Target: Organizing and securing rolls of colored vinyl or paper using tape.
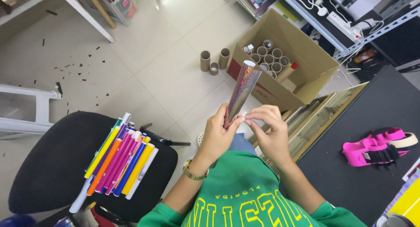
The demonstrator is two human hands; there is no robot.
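Green shirt point(245, 200) filled the bottom of my view, with both forearms rising out of it toward the roll point(243, 89). I took that roll as my landmark: a slim holographic tube, tilted, its lower end in the hands and its white-capped upper end pointing away toward the box point(302, 85).

My left hand point(218, 135) was wrapped around the roll's lower end, fingers closed on it, a gold watch point(192, 171) on the wrist. My right hand point(269, 128) sat just beside it, thumb and forefinger pinched together on the roll's bottom edge, apparently on the loose edge of the film, though I could not make out that edge clearly.

Left of the roll and lower, a black chair point(48, 165) carried a stack of coloured rolls point(120, 159), some overhanging the seat. Right of the roll, a pink tape dispenser point(378, 148) rested on a dark table point(350, 187). Beyond the roll, the open box held cardboard cores point(271, 56), and three more cores point(214, 61) stood on the floor left of it.

As I judged it, the pinch was small, so the film might slip or crease if pulled at an angle. The roll was held only at one end and could tip. A knock to the chair could send the stacked rolls onto the floor.
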